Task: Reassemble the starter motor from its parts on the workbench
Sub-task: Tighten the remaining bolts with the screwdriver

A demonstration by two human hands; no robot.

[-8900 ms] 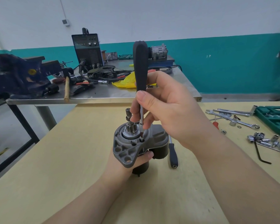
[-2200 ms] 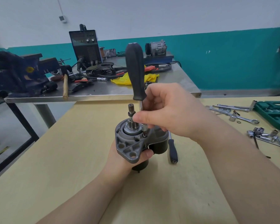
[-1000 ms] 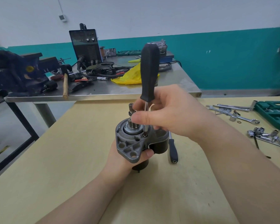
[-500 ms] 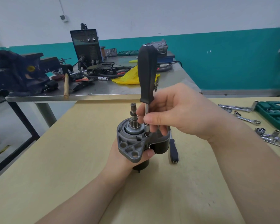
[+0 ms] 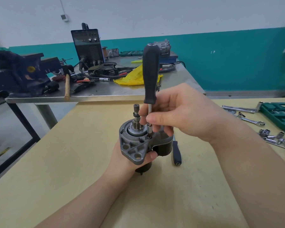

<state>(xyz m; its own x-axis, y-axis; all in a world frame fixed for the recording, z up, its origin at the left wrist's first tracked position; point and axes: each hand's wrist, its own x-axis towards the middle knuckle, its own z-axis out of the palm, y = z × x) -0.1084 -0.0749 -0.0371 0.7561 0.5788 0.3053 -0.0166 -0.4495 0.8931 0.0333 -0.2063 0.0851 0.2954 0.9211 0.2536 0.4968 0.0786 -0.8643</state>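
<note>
**Ana:** Pale wooden workbench (image 5: 72,162) under us, teal-banded wall behind, and the starter motor (image 5: 138,145) standing upright at the bench's middle. What are the fingers doing?

**Ben:** Right hand (image 5: 184,116) first: thumb and curled fingertips pinch the bare metal shaft of the screwdriver (image 5: 150,71) just above the motor. Its black handle rises straight over the motor, and the tip sits on a small bolt (image 5: 149,137) in the grey nose housing, beside the pinion shaft (image 5: 136,116).

**Ana:** And the left?

**Ben:** Left hand (image 5: 130,160) wraps the motor from below and behind, thumb curled across the front under the mounting flange. The other fingers are hidden behind the body.

**Ana:** Further out?

**Ben:** Just right of the motor, a second black-handled driver (image 5: 176,153) lies flat. Well right, loose sockets (image 5: 270,135), spanners (image 5: 247,119) and a green tool case (image 5: 280,114). Behind the motor, a steel table (image 5: 122,92) carries a dark welder box (image 5: 87,45), a yellow cloth (image 5: 135,76) and a blue vise (image 5: 15,73).
</note>
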